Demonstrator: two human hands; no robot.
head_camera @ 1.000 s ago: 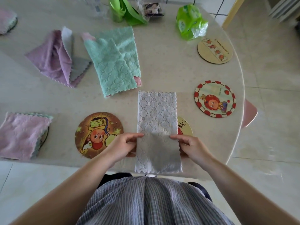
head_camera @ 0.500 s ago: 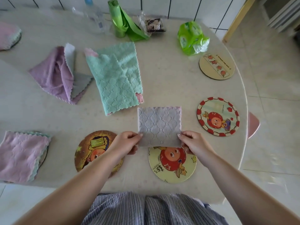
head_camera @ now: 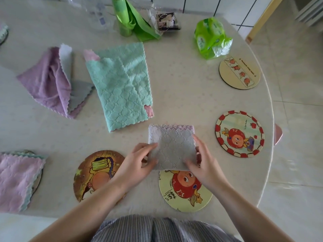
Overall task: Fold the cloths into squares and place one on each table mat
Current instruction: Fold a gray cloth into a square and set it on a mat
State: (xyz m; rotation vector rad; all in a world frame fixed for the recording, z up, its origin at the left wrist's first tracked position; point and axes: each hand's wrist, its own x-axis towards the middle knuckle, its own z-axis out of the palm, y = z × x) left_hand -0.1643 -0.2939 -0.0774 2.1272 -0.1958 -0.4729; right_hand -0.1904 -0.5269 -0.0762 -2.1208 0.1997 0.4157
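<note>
Two hands on grey cloth (head_camera: 172, 149), folded square, at table (head_camera: 183, 95) front | L hand (head_camera: 139, 163) pinches its left edge, fingers curled | R hand (head_camera: 203, 163) grips right edge, thumb on top | cloth's near edge overlaps yellow mat (head_camera: 185, 191) | both forearms angle inward

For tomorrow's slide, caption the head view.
Both hands, left and right, hold a folded grey cloth just above a yellow table mat.
</note>
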